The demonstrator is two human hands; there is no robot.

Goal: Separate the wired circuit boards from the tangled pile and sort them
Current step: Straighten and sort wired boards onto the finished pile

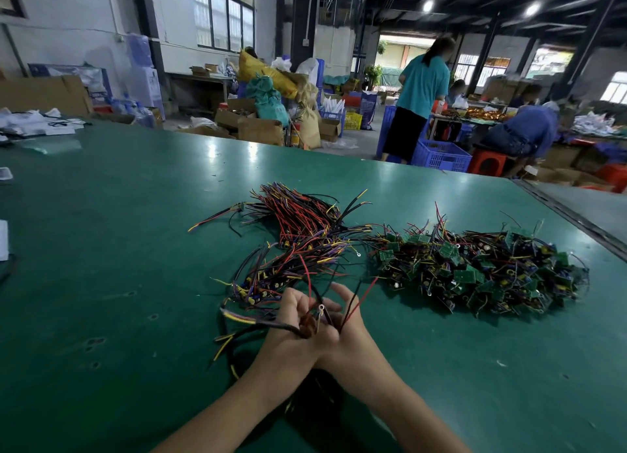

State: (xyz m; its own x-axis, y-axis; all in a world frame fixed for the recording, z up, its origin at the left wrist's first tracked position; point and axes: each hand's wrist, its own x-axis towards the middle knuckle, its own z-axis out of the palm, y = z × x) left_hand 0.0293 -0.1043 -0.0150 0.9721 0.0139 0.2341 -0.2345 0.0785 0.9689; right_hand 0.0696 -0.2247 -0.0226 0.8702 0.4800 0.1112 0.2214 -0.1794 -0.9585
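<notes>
A tangled pile of green wired circuit boards point(481, 269) lies on the green table point(118, 249) at the right. Left of it lie two sorted bundles with wires laid alongside each other: a far bundle point(302, 215) and a near bundle point(285, 272). My left hand point(291, 330) and my right hand point(342, 327) meet close together in front of the near bundle. Both grip one wired board point(310, 323), mostly hidden between them. Its black and yellow wires trail left from my left hand, and red and black wires rise from my right hand.
White papers and bags point(37, 123) lie at the table's far left corner. The table's right edge point(576, 215) runs diagonally past the tangled pile. Beyond the table stand cardboard boxes, blue crates point(441, 155) and several people at another bench.
</notes>
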